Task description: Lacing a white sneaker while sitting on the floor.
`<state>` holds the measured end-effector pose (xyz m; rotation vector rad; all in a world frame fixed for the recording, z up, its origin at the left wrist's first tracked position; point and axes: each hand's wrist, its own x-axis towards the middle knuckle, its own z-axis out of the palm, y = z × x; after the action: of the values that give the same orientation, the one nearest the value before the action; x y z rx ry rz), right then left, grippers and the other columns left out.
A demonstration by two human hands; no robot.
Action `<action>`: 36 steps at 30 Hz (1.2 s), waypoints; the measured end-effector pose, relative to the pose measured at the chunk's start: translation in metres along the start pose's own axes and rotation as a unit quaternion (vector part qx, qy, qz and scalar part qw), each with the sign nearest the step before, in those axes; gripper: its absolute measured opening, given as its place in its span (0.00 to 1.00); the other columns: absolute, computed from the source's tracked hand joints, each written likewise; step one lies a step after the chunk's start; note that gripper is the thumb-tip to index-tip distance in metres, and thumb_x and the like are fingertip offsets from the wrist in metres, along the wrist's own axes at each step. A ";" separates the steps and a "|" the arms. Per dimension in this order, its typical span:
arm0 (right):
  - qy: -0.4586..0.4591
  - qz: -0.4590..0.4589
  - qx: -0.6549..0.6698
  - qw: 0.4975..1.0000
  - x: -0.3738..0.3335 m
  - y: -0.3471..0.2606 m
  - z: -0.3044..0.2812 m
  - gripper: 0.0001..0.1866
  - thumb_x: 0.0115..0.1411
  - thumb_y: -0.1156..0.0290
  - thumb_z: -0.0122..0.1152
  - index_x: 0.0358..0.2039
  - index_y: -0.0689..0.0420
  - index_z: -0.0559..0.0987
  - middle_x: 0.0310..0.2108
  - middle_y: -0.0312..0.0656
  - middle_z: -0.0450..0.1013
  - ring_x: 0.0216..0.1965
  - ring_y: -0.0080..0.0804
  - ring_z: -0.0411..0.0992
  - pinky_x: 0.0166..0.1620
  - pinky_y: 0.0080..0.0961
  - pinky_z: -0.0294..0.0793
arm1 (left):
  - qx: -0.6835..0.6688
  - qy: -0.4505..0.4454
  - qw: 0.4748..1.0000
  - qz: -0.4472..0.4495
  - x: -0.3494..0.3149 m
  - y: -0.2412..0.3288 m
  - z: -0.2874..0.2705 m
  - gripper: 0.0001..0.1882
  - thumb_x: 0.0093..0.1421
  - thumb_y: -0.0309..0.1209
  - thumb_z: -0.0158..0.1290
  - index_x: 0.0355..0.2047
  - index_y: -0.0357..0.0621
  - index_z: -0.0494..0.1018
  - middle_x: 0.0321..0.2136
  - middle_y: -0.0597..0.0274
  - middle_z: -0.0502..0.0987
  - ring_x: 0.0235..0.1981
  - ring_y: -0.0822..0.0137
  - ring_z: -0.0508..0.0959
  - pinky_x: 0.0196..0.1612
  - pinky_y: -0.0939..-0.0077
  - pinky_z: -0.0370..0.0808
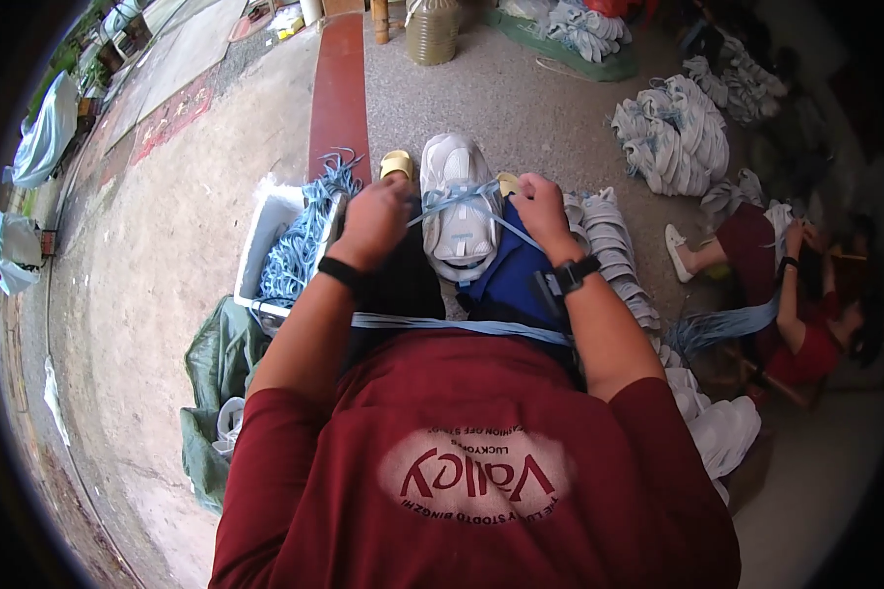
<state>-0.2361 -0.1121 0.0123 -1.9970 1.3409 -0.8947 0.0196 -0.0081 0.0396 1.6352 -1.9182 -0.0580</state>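
A white sneaker [452, 162] rests across my lap, its toe pointing away from me. Light-blue shoelace [459, 198] crosses over its tongue, and one end stretches out to each side. My left hand [375, 221] is closed on the lace end left of the shoe. On the other side, my right hand [540, 208] pinches the other end, fingers bent. Both lace ends look drawn taut. Beneath the sneaker lies dark blue cloth [511, 260]. More light-blue laces [555, 336] stretch across my waist.
Left of my leg, a white foam box [252, 260] holds tangled blue laces [300, 250]. Green sacks [224, 353] lie beside it. Stacked white shoe parts [614, 255] stand at right, with a pile [670, 137] beyond. A co-worker [805, 334] sits far right; a jug [432, 31] stands ahead.
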 end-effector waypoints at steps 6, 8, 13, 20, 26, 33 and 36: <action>-0.015 0.046 0.109 0.993 0.011 -0.017 0.028 0.05 0.48 0.77 0.57 0.27 0.63 0.76 0.21 0.40 0.71 0.24 0.24 0.70 0.28 0.22 0.67 | -0.034 -0.057 0.998 0.015 0.026 0.029 0.028 0.05 0.51 0.29 0.51 0.28 0.44 0.75 0.27 0.50 0.74 0.33 0.52 0.75 0.37 0.63 0.73; -0.032 0.064 0.151 0.986 0.010 -0.027 0.022 0.03 0.51 0.77 0.56 0.23 0.63 0.76 0.19 0.31 0.69 0.21 0.16 0.65 0.26 0.15 0.64 | -0.034 -0.071 0.997 -0.012 0.031 0.025 0.035 0.07 0.52 0.31 0.51 0.27 0.42 0.75 0.26 0.53 0.74 0.32 0.54 0.76 0.35 0.65 0.73; -0.221 0.158 0.393 0.878 0.013 -0.020 0.006 0.07 0.55 0.71 0.59 0.22 0.59 0.76 0.21 0.28 0.67 0.23 0.14 0.59 0.30 0.12 0.60 | -0.423 -0.204 0.854 -0.223 0.046 0.014 0.029 0.13 0.56 0.36 0.51 0.28 0.36 0.75 0.22 0.63 0.72 0.29 0.66 0.74 0.33 0.72 0.70; -0.172 0.101 0.361 0.911 0.003 -0.028 0.014 0.07 0.50 0.74 0.61 0.20 0.61 0.75 0.18 0.33 0.69 0.22 0.17 0.65 0.25 0.18 0.63 | -0.534 -0.027 0.794 -0.290 0.036 -0.004 0.035 0.08 0.48 0.25 0.56 0.30 0.37 0.73 0.23 0.68 0.73 0.24 0.75 0.70 0.31 0.82 0.67; 0.102 -0.051 0.079 0.990 0.002 -0.028 0.024 0.02 0.43 0.81 0.55 0.21 0.63 0.74 0.18 0.42 0.72 0.21 0.29 0.71 0.28 0.23 0.69 | -0.329 0.099 0.900 -0.270 0.032 -0.005 0.057 0.06 0.48 0.23 0.55 0.27 0.34 0.72 0.19 0.63 0.75 0.20 0.76 0.72 0.27 0.79 0.70; 0.085 0.027 0.200 0.976 -0.001 -0.038 0.028 0.01 0.46 0.81 0.56 0.21 0.62 0.75 0.17 0.37 0.70 0.22 0.25 0.69 0.28 0.23 0.67 | -0.348 0.137 0.894 -0.246 0.033 -0.002 0.051 0.04 0.49 0.22 0.55 0.27 0.36 0.73 0.20 0.64 0.75 0.20 0.74 0.72 0.28 0.79 0.72; -0.068 0.096 0.316 0.941 -0.005 -0.036 0.019 0.03 0.49 0.78 0.58 0.20 0.62 0.76 0.18 0.33 0.69 0.22 0.19 0.65 0.27 0.20 0.64 | -0.511 0.066 0.806 -0.291 0.028 0.010 0.034 0.03 0.52 0.24 0.54 0.27 0.39 0.73 0.22 0.69 0.74 0.21 0.75 0.72 0.28 0.81 0.70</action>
<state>-0.2023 -0.0937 0.0268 -1.3783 0.9827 -0.9287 -0.0067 -0.0434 0.0276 1.2838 -0.8630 -1.0086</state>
